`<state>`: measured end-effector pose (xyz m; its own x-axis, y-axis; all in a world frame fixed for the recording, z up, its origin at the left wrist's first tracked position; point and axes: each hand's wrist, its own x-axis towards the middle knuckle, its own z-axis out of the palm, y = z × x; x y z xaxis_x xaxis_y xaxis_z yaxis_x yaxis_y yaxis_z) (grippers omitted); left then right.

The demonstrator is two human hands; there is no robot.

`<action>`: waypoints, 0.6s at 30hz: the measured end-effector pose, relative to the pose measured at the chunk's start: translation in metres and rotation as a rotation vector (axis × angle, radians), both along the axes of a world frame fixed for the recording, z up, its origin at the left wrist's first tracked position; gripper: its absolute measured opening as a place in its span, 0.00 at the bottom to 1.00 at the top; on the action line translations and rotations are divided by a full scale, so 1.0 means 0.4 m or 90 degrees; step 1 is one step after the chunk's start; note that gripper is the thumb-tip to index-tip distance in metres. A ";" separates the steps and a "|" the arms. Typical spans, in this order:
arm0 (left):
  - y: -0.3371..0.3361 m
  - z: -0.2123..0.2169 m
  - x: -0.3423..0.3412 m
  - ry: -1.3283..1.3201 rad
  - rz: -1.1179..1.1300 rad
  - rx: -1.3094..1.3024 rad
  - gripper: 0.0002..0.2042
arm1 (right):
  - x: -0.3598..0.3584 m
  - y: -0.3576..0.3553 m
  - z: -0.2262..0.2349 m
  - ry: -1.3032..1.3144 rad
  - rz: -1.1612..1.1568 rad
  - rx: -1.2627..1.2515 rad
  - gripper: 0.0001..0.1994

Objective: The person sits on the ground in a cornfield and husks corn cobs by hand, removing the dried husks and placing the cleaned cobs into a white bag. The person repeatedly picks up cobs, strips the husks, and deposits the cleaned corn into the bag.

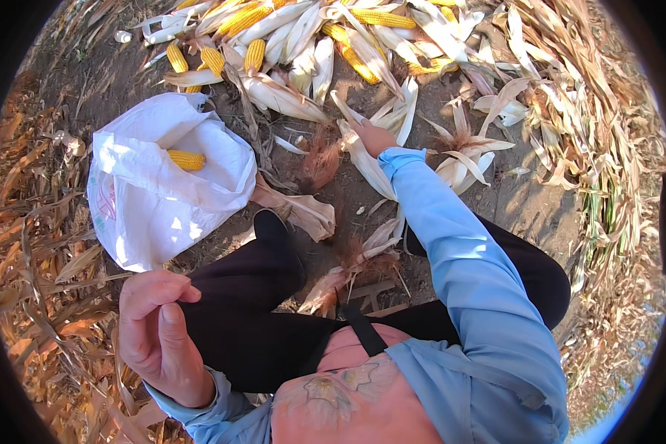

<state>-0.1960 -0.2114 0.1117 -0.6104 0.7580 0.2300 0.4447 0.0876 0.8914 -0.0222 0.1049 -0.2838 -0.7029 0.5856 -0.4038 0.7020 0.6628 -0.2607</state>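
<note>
My left hand (159, 333) hovers by my left knee, fingers loosely bent and thumb apart from them, with nothing in it. Close to it lies a white woven sack (144, 185) whose mouth is spread; one yellow corn cob (186, 160) shows inside. My right arm stretches forward, and my right hand (374, 138) is closed on a pale dry corn husk (366, 164) at the near edge of the corn pile. Its fingertips are partly hidden, and whether a cob is within the husk cannot be seen.
Beyond my hands spreads a pile of husks and bare yellow cobs (381, 18). Three cobs, one of them (254, 56), lie near the sack. An opened husk (462, 159) rests right of my right hand. Dry stalks (607, 148) line the right; dry leaves (37, 296) cover the left.
</note>
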 end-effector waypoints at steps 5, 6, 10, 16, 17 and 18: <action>-0.004 -0.012 -0.010 0.021 0.000 0.016 0.07 | 0.248 0.136 0.019 -0.127 -0.028 0.072 0.11; -0.003 -0.012 -0.012 0.020 -0.006 0.022 0.07 | 0.326 0.169 0.024 -0.177 -0.050 0.091 0.12; -0.021 -0.024 -0.010 0.016 0.006 0.044 0.07 | 0.514 0.251 0.160 -0.456 -0.216 0.183 0.14; -0.066 -0.013 -0.038 -0.026 -0.105 0.070 0.09 | 0.347 0.146 0.245 -0.251 0.002 0.441 0.09; -0.067 -0.013 -0.038 -0.023 -0.107 0.081 0.09 | 0.302 0.104 0.221 -0.115 0.088 0.377 0.09; -0.072 -0.013 -0.035 -0.022 -0.106 0.078 0.09 | 0.235 0.028 0.223 0.064 0.099 0.182 0.13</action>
